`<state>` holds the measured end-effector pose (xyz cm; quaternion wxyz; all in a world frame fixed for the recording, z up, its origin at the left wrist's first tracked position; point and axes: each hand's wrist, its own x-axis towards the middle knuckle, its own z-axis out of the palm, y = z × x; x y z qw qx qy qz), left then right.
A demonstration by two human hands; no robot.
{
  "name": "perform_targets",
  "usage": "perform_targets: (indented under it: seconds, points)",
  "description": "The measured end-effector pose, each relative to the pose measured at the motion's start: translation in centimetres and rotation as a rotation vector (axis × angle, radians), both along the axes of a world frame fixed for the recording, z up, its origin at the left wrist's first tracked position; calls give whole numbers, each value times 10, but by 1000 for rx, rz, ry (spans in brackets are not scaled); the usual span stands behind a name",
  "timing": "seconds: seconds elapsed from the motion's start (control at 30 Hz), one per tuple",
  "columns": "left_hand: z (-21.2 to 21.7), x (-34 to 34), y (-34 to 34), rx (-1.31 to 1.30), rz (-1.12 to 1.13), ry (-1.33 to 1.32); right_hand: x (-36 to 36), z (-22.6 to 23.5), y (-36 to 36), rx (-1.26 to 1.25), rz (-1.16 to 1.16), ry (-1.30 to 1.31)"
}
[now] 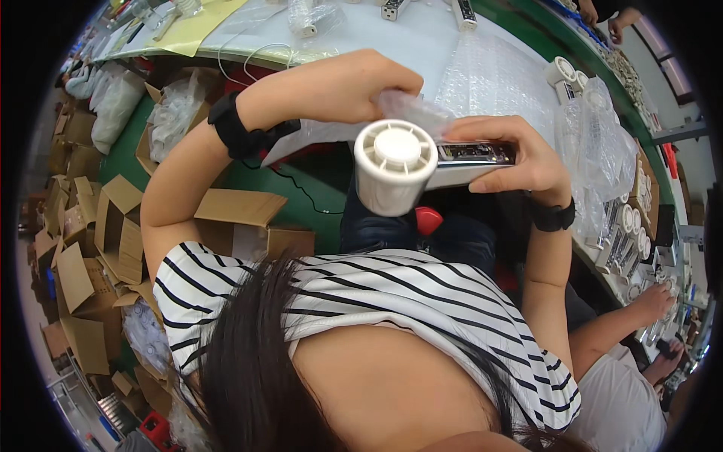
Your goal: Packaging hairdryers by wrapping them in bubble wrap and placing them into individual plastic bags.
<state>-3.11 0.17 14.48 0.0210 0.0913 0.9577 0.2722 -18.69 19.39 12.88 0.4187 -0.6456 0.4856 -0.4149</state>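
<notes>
A white handheld device with a round, vented, fan-like head (395,169) is in front of me, tilted above my lap. My right hand (520,158) is wrapped round its handle, with the thumb below and the fingers above. A dark, shiny strip with small parts (476,154) shows along the handle. My left hand (365,87) is closed on a piece of clear plastic film (416,111), just above the device's head. The film reaches to the fingertips of my right hand. Some of my left fingers are hidden behind the hand.
Bubble wrap (497,83) lies on the white table (361,30). Similar white devices (561,70) stand at the right, beside clear plastic bags (599,151). Open cardboard boxes (117,226) crowd the floor at left. A co-worker's arm (625,320) reaches over the bench at lower right.
</notes>
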Motion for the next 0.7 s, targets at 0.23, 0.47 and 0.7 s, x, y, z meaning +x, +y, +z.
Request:
perform_targets:
  seconds: [0.23,0.47,0.7]
  points:
    - [30,-15,-6,-781,499,1208,-4,-36,11,101,-386,-652]
    - [-35,-50,41,353,331,496,16,-60,11,-72,-462,-1289]
    - [-57,-80,38,460,435,360,8,-68,38,-84,-726,-1103]
